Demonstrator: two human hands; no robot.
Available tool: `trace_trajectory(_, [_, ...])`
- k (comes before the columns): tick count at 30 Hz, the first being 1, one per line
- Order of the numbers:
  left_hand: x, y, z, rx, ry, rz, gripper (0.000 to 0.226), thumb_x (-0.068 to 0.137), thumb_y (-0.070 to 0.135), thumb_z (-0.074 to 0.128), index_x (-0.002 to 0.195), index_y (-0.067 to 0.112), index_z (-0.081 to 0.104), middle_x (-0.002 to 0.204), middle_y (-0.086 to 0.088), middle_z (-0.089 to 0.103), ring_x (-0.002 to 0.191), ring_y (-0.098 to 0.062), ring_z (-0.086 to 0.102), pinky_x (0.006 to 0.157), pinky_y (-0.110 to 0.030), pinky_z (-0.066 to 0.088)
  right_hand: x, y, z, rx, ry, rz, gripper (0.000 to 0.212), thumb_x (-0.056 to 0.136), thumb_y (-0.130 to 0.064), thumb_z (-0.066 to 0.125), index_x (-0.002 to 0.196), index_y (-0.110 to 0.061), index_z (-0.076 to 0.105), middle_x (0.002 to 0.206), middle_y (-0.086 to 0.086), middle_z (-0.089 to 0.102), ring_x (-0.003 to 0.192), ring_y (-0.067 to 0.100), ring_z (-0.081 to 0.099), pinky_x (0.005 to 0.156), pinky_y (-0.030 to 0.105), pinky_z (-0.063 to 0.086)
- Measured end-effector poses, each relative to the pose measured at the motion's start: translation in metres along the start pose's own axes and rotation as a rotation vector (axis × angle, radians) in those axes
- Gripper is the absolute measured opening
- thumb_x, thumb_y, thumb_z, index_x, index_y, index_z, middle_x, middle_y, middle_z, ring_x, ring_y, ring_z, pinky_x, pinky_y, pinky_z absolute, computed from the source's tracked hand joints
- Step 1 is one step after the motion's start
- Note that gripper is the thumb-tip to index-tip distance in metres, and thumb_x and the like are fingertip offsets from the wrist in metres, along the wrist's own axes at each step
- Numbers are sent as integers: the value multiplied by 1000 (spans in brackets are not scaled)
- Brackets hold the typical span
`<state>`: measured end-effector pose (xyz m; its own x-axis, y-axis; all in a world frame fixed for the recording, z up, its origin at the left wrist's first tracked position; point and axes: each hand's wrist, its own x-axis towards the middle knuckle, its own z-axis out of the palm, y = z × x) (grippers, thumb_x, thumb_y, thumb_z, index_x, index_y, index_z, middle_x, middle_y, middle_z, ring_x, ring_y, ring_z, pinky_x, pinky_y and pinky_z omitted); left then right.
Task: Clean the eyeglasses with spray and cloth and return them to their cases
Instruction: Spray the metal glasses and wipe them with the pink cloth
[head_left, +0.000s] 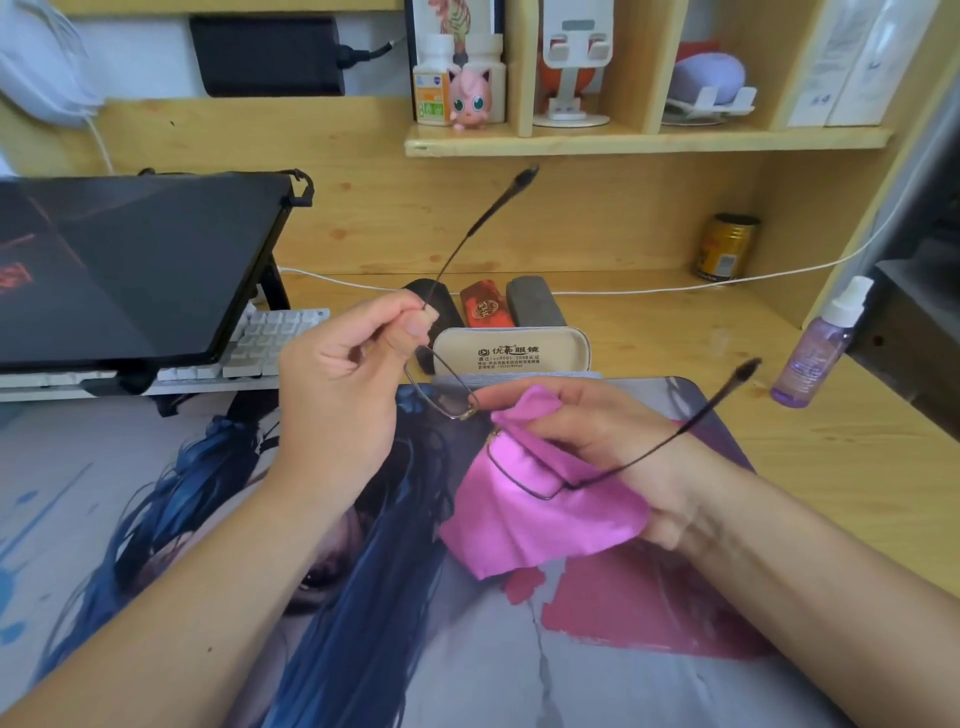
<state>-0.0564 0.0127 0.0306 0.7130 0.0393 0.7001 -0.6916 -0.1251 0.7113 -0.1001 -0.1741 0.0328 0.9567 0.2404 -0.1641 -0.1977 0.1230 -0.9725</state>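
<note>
Two bare forearms enter from the lower corners of the frame, one from the lower left and one from the lower right, each ending in a bare hand near the middle. No sleeve shows on either arm (both are uncovered right to the frame's edge). The left hand (337, 384) and right hand (597, 431) have short, unpainted nails.

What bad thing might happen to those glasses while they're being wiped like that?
1. The left hand pinches the glasses only at one thin hinge corner, so rubbing hard might bend the wire frame.
2. The right hand presses the pink cloth on one lens in mid-air above the desk mat; a slip might drop the glasses.
3. Both temple arms stick out open, and one might snag on the right wrist.
</note>
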Motion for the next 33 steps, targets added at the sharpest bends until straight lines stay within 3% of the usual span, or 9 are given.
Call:
trace_trajectory(5, [5,0,-7,12,74,10,19,97,15,65,92,32,70,78,25,69,74,5,57,73,-14,44,1,-6,-11,52,99,4,18,95,0,59,107,-3,72,80,9,70,66,13,66,60,20,54])
trace_trajectory(9, [15,-5,-21,-12,213,1,26,96,24,65,88,46,75,75,20,67,76,-4,57,77,-19,48,0,-31,-45,-598,344,-182,28,97,-6,59,112,-28,68,82,6,75,76,16,66,66,24,51])
trace_trajectory(13, [11,-8,-17,15,263,-29,28,98,25,64,88,49,74,77,17,68,76,-9,58,75,-21,49,-18,-46,-58,-1145,26,68,69,91,-7,56,148,-39,34,62,-20,65,56,-3,56,54,10,40])
trace_trajectory(17, [10,-10,-13,2,342,-93,30,99,21,64,86,46,72,78,14,67,78,-5,59,75,-16,49,-11,-44,-67,-1479,309,-74,81,82,-1,52,152,-38,32,106,-13,57,104,13,55,83,24,45])
trace_trajectory(20, [11,-16,-15,-25,362,-147,22,99,23,64,87,39,74,80,10,67,78,-8,59,78,-26,50,-5,-44,-72,-1404,405,-259,76,75,9,50,141,-29,55,110,-10,52,117,22,49,98,35,41])
trace_trajectory(24, [10,-19,-14,-68,368,-213,20,99,22,63,86,33,74,79,6,67,77,-12,58,78,-31,49,-5,-39,-63,-1394,579,-512,58,71,15,54,110,-22,75,120,1,64,118,27,52,94,30,38])
trace_trajectory(26, [9,-17,-11,-72,366,-230,19,99,20,63,87,30,73,77,10,66,76,-11,59,78,-31,49,-7,-39,-54,-1120,578,-639,44,80,12,58,99,-23,76,112,-6,67,107,21,60,88,25,40])
trace_trajectory(29, [6,-15,-6,-81,371,-244,20,98,21,64,85,33,73,75,10,66,74,-9,59,78,-29,49,-12,-31,-25,-567,294,-596,21,96,-8,63,100,-26,72,87,3,73,73,12,67,69,19,51])
trace_trajectory(33, [0,-9,0,-99,336,-246,26,98,22,65,81,40,73,75,10,66,73,-8,59,76,-26,49,-5,-11,-9,-454,359,-645,17,96,-9,64,87,-21,71,68,5,71,61,15,68,63,20,52])
